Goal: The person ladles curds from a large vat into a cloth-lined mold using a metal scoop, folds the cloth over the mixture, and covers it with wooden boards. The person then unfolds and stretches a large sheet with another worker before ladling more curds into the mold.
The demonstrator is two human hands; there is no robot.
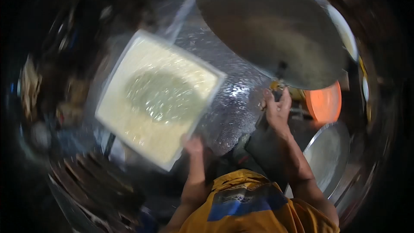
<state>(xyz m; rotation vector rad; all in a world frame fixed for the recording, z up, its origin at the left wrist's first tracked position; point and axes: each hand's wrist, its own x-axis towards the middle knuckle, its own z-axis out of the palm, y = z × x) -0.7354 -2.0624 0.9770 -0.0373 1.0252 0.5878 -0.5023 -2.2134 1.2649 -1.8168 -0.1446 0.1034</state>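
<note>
A square, pale-rimmed tray (113,76) holds a cream-coloured mass with a greenish, shiny liquid pool in its middle. My left hand (195,146) is at the tray's lower right edge; motion blur hides how its fingers lie. To the right, my right hand (278,108) is closed, thumb and fingers around a small dark and yellowish part I cannot make out. That part sits at the lower edge of a large, dark round disc (276,21), which is tilted and reaches to the top of the view. Whether the two are joined is unclear.
An orange basin (330,103) stands right of my right hand. Below it is a wide metal pan (330,157) with a pale inside. Wet, dark floor (235,103) lies between tray and disc. Dark slats (88,185) are at lower left; a white rim (343,28) shows behind the disc.
</note>
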